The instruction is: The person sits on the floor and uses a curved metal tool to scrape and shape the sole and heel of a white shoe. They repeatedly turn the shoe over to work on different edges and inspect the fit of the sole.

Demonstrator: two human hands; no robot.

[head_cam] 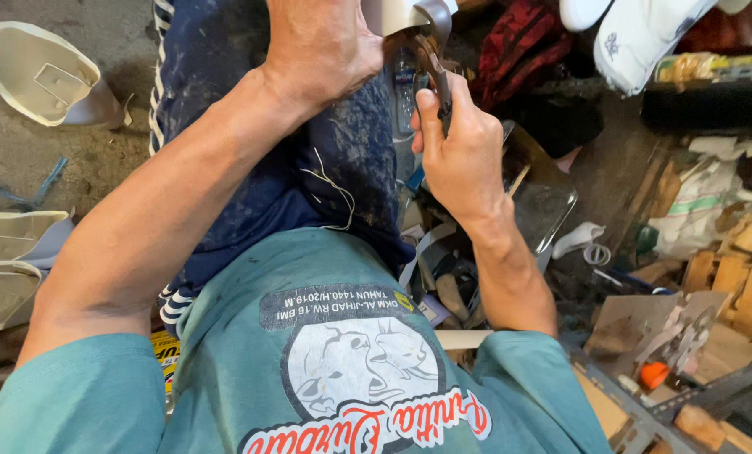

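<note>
My left hand point(321, 46) presses down on a pale shoe piece point(401, 13) at the top edge, resting over my knee in dark blue stained trousers point(308, 160). My right hand point(460, 151) is closed around the handles of dark metal pliers point(435, 63), whose jaws reach up to the edge of the pale piece. Most of the pale piece is cut off by the top edge of the view. My teal shirt point(308, 370) fills the bottom of the view.
Cream shoe uppers lie on the concrete floor at the left point(35, 76) point(10, 261). A white shoe point(636, 38) and red cloth point(519, 46) sit at the top right. Wooden blocks point(741, 269), cardboard point(645, 324), a metal tray point(544, 210) and scraps crowd the right.
</note>
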